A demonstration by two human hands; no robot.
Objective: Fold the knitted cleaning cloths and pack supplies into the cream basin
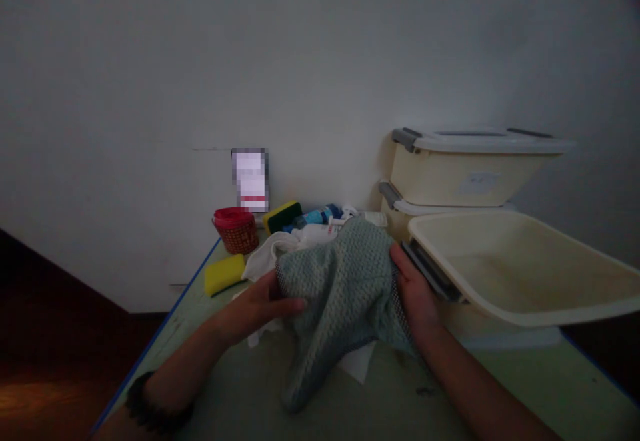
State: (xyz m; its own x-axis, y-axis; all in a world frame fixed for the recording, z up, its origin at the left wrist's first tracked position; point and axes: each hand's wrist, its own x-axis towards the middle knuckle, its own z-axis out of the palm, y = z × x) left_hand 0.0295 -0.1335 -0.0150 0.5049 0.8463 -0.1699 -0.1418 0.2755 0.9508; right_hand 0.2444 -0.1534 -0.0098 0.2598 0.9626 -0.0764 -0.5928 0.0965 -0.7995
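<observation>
Grey-green knitted cloth between both hands, held at its sides, drooping below

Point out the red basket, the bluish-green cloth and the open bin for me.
Red basket (239, 236): head view, front side.
Bluish-green cloth (345, 281): head view, middle.
Open bin (565, 268): head view, inner wall.

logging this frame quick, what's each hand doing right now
left hand: closed on the grey-green cloth, thumb on top
right hand: holding the same cloth at its right edge
</observation>
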